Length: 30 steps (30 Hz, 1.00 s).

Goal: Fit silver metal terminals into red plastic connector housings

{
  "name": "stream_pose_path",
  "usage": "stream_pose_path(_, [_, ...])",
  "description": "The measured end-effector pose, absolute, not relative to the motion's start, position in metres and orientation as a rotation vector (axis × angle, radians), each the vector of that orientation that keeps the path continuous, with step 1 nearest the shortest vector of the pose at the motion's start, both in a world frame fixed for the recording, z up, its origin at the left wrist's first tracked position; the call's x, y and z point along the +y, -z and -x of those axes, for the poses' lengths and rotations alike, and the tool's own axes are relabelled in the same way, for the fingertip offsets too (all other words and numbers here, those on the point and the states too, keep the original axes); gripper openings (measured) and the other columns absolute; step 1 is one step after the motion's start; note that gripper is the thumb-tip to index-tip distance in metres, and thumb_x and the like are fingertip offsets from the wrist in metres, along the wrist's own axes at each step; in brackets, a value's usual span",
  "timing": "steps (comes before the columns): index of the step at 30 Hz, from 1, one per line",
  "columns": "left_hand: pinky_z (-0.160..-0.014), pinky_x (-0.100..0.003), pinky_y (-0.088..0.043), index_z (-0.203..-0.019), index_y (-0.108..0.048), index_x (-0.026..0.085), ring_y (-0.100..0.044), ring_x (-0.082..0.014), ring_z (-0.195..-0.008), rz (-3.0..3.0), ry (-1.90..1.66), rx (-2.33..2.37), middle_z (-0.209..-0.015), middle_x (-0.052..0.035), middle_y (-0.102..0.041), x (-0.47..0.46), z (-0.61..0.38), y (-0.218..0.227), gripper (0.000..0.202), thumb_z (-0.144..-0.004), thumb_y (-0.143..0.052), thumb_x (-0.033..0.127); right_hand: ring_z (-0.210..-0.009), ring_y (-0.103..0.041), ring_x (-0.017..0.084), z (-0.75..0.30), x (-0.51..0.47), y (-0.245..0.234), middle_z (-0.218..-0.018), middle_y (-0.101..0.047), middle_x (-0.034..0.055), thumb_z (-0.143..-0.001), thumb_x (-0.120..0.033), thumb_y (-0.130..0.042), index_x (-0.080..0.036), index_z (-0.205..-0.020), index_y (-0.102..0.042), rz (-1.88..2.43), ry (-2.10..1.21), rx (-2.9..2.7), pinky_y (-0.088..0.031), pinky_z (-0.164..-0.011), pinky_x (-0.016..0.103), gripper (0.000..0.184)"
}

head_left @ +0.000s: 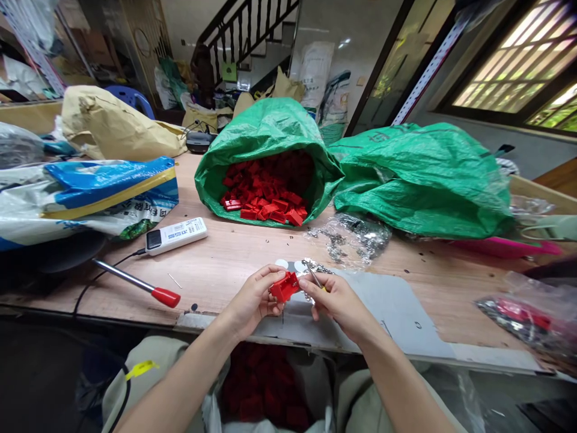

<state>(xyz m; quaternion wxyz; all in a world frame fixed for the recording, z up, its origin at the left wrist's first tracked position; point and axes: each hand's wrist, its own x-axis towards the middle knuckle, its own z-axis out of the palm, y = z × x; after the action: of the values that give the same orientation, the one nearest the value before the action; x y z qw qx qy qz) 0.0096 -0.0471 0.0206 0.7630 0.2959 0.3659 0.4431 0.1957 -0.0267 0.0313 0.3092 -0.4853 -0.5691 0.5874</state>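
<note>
Head view: left hand [255, 297] pinches a red plastic part [283, 290]; right hand [339, 300] pinches a thin tool [314, 278] that, slipping, could jab the left hand.

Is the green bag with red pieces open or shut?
Open: the green bag gapes toward the camera, with red pieces visible inside.

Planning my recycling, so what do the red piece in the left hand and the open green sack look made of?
Red piece: probably plastic, fairly glossy, with thin, crisp walls. Open green sack: likely plastic sheeting, possibly woven, with a crinkled sheen.
</note>
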Motion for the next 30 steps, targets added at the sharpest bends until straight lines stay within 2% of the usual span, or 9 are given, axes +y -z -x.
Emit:
stream_pose_path(3, [-0.044, -0.013, -0.04, -0.094, -0.058, 0.018, -0.05, -0.0056, -0.05, -0.654, -0.96, 0.812, -0.068, 0.0015, -0.06, -0.047, -0.009, -0.021, 0.034, -0.078, -0.075, 0.042, -0.045, -0.048, 0.01, -0.193, -0.028, -0.031, -0.068, -0.055, -0.0014, -0.076, -0.057, -0.076, -0.016, -0.082, -0.069, 1.267, -1.493, -1.57, -0.04, -0.041, 0.023, 0.042])
stream_pose_path(9, [-0.046, -0.015, -0.048, -0.094, -0.061, 0.017, -0.054, -0.0063, -0.053, -0.697, -0.961, 0.835, -0.076, -0.0004, -0.064, -0.046, -0.008, -0.021, 0.035, -0.076, -0.077, 0.042, -0.059, -0.052, 0.014, -0.191, -0.029, -0.029, -0.071, -0.057, 0.0009, -0.072, -0.053, -0.081, -0.017, -0.075, -0.065, 1.182, -1.535, -1.504, -0.049, -0.044, 0.024, 0.04])
stream_pose_path(11, [-0.047, -0.016, -0.049, -0.096, -0.062, 0.017, -0.055, -0.0066, -0.054, -0.708, -0.956, 0.821, -0.077, -0.0009, -0.065, -0.046, -0.008, -0.021, 0.035, -0.076, -0.077, 0.043, -0.057, -0.047, 0.012, -0.194, -0.028, -0.033, -0.067, -0.054, -0.0004, -0.074, -0.055, -0.079, -0.017, -0.078, -0.067, 1.155, -1.618, -1.479, -0.051, -0.045, 0.024, 0.04])
stream_pose_path(14, [-0.046, -0.015, -0.048, -0.097, -0.062, 0.018, -0.055, -0.0065, -0.052, -0.697, -0.954, 0.82, -0.073, 0.0003, -0.064, -0.046, -0.008, -0.021, 0.035, -0.077, -0.076, 0.044, -0.045, -0.03, 0.007, -0.198, -0.028, -0.038, -0.058, -0.048, -0.0046, -0.082, -0.057, -0.072, -0.017, -0.079, -0.068, 1.145, -1.712, -1.446, -0.051, -0.045, 0.023, 0.041])
stream_pose_path(15, [-0.046, -0.015, -0.047, -0.097, -0.062, 0.018, -0.055, -0.0067, -0.051, -0.696, -0.949, 0.824, -0.072, 0.0003, -0.064, -0.046, -0.007, -0.02, 0.035, -0.077, -0.076, 0.044, -0.045, -0.031, 0.006, -0.198, -0.028, -0.039, -0.058, -0.05, -0.0041, -0.082, -0.057, -0.072, -0.016, -0.081, -0.068, 1.152, -1.723, -1.443, -0.051, -0.044, 0.022, 0.041])
stream_pose_path(19, [-0.046, -0.015, -0.048, -0.099, -0.063, 0.018, -0.061, -0.01, -0.059, -0.744, -0.913, 0.806, -0.077, -0.0032, -0.068, -0.047, -0.007, -0.018, 0.036, -0.077, -0.076, 0.043, -0.064, -0.057, 0.014, -0.193, -0.03, -0.035, -0.075, -0.066, 0.0032, -0.072, -0.049, -0.083, -0.016, -0.09, -0.068, 1.181, -1.744, -1.411, -0.052, -0.046, 0.02, 0.041])
stream_pose_path(24, [-0.048, -0.018, -0.05, -0.105, -0.061, 0.018, -0.06, -0.0092, -0.055, -0.852, -0.864, 0.759, -0.075, -0.0021, -0.067, -0.049, -0.008, -0.016, 0.039, -0.081, -0.073, 0.046, -0.056, -0.059, 0.012, -0.189, -0.029, -0.031, -0.071, -0.067, 0.003, -0.068, -0.043, -0.083, -0.015, -0.087, -0.064, 1.169, -1.891, -1.314, -0.051, -0.046, 0.02, 0.04])
stream_pose_path(27, [-0.057, -0.024, -0.056, -0.125, -0.056, 0.021, -0.065, -0.0123, -0.06, -0.996, -0.934, 0.745, -0.079, -0.0026, -0.067, -0.05, -0.009, -0.015, 0.054, -0.083, -0.07, 0.051, -0.048, -0.051, 0.009, -0.189, -0.027, -0.034, -0.059, -0.06, -0.0024, -0.066, -0.037, -0.078, -0.016, -0.083, -0.062, 1.184, -1.858, -1.207, -0.05, -0.045, 0.02, 0.031])
stream_pose_path(30, [-0.069, -0.026, -0.058, -0.137, -0.053, 0.028, -0.067, -0.0132, -0.075, -1.287, -1.052, 0.767, -0.105, -0.0055, -0.067, -0.052, -0.011, -0.013, 0.072, -0.073, -0.083, 0.039, -0.043, -0.038, 0.007, -0.186, -0.027, -0.037, -0.049, -0.045, -0.0092, -0.064, -0.033, -0.075, -0.019, -0.081, -0.061, 1.223, -1.711, -1.096, -0.05, -0.046, 0.02, 0.026])
